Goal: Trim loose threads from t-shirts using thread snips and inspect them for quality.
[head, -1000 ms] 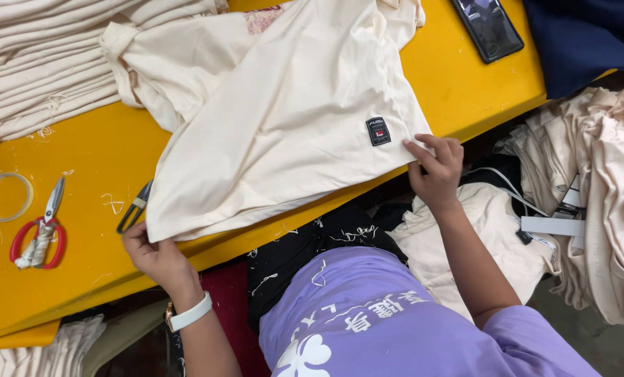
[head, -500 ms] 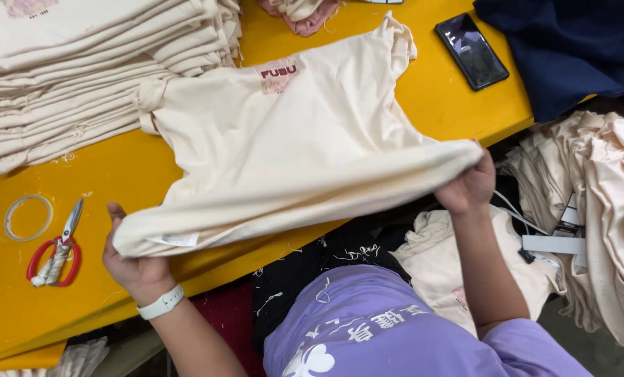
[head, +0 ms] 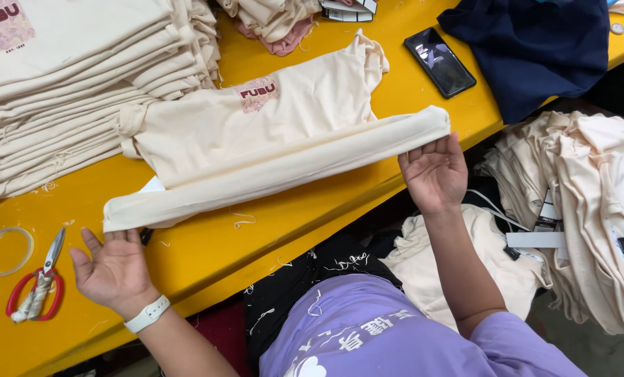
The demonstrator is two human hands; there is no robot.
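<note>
A cream T-shirt (head: 256,132) with a pink print on the chest lies flat on the yellow table (head: 270,223). Its lower part is folded up into a long band (head: 277,174) running from lower left to upper right. My left hand (head: 113,269) is palm up with fingers spread, its fingertips touching the band's left end. At the table's edge my right hand (head: 434,171) is also palm up, fingertips against the band's right end. Neither hand is closed around the cloth.
A tall stack of folded cream shirts (head: 67,84) fills the upper left. Red-handled scissors (head: 36,293) and a tape ring (head: 6,250) lie at the left. A black phone (head: 439,61) and navy cloth (head: 535,49) sit upper right. Loose cream garments (head: 584,209) pile up at the right.
Both hands lifted the shirt's bottom hem and carried it up over the shirt, forming the folded band. The fingers have since let go and opened flat.
</note>
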